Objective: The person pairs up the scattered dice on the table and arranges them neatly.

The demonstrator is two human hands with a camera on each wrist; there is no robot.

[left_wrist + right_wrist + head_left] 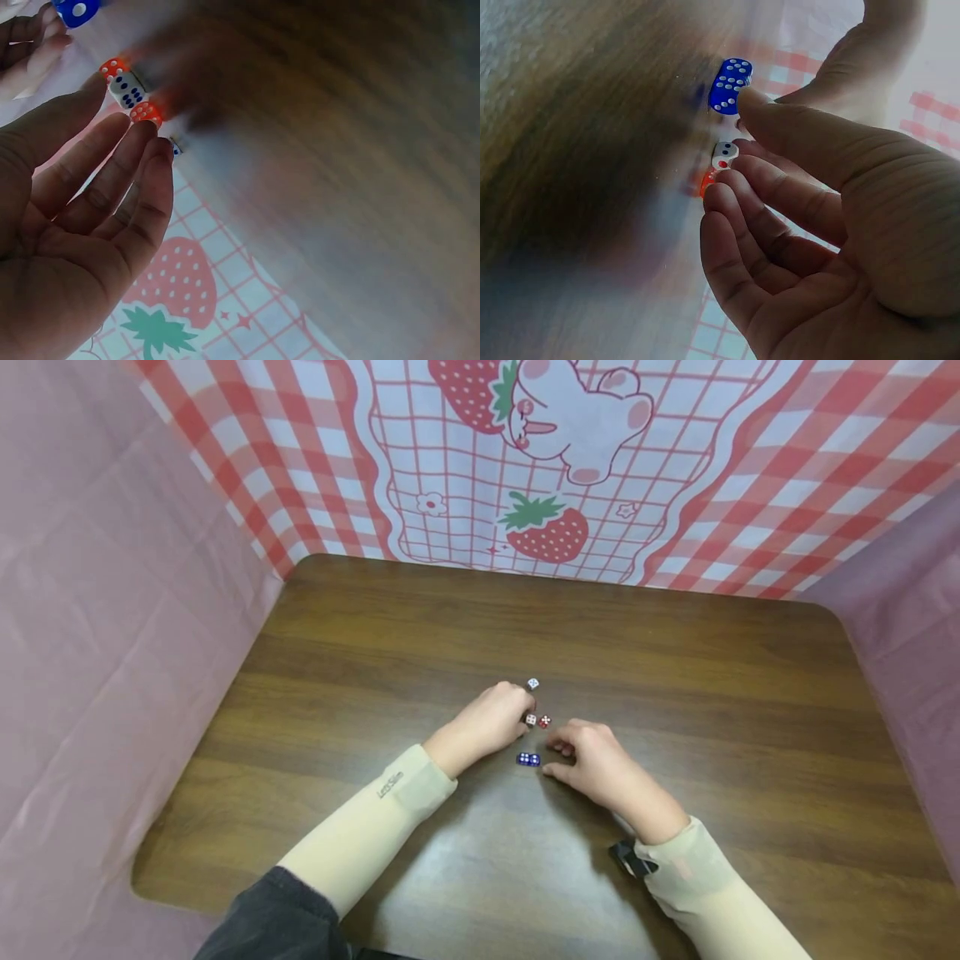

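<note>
My left hand rests beside a cluster of small dice, fingertips and thumb bent loosely against its edge. In the left wrist view a white die sits between a red die by the thumb and another red die at the fingertips. Part of that second red die is hidden by my fingers in the head view. Two blue dice lie side by side, nearer to me. My right hand hovers spread to their right, thumb tip overlapping them in the right wrist view, fingers apart from the thumb.
Another white die lies just beyond my left fingers. The brown wooden table has rounded corners. A red-checked cloth with strawberries hangs behind it, and pink cloth hangs at the sides. A black wrist device sits at my right cuff.
</note>
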